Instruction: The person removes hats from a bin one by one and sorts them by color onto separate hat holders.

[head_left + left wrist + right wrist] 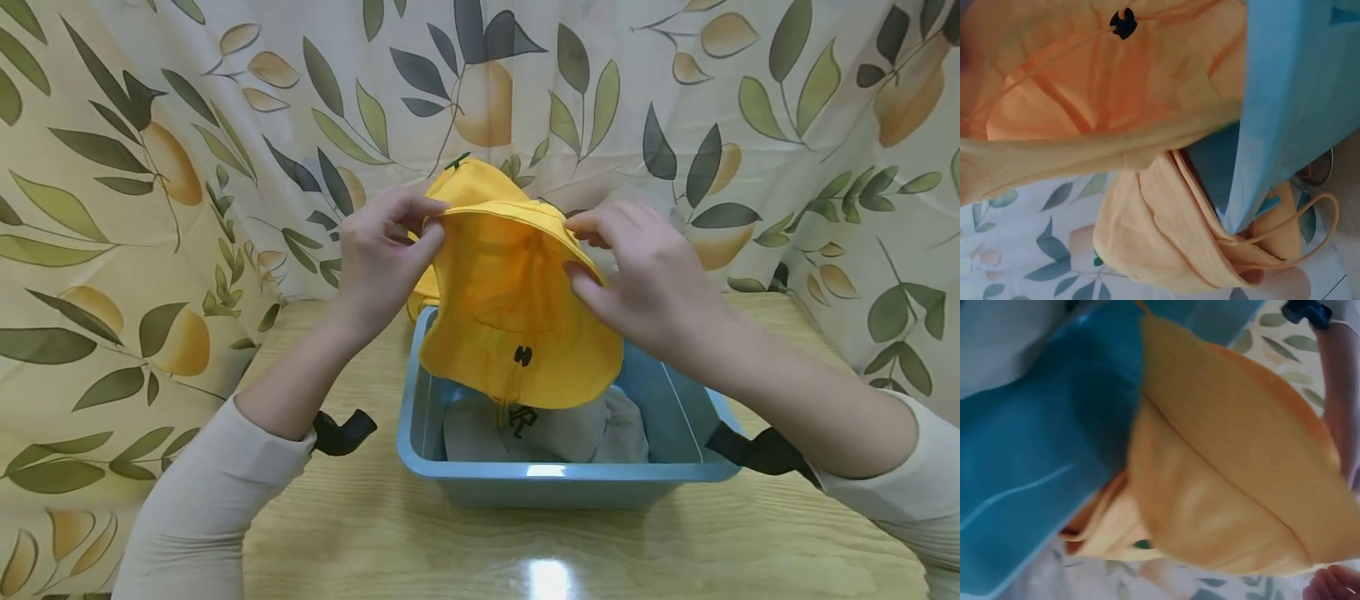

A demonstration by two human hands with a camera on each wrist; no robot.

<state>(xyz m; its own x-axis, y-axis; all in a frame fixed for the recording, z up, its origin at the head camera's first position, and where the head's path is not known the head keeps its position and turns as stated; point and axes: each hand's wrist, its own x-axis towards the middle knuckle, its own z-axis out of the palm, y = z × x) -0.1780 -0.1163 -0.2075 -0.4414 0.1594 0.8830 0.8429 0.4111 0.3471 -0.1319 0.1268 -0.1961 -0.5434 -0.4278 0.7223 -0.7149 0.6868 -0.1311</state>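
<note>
Between both hands hangs a yellow bucket hat (480,283), its inside facing the head camera and its drawcord with a dark cord stopper (1124,24) showing. My left hand (390,250) pinches the brim at the upper left between thumb and fingers. On the opposite side, my right hand (645,258) grips the brim edge the same way. Behind it, a second yellow hat (471,177) with a small green stem lies over the far rim of a blue plastic bin (570,473); its cord loop hangs out in the left wrist view.
Inside the bin lies a grey cap (562,433) with a dark printed mark, partly covered by the held hat in the head view. The bin stands on a light wooden table (360,517). A leaf-and-fruit patterned curtain (285,75) closes off the back and sides.
</note>
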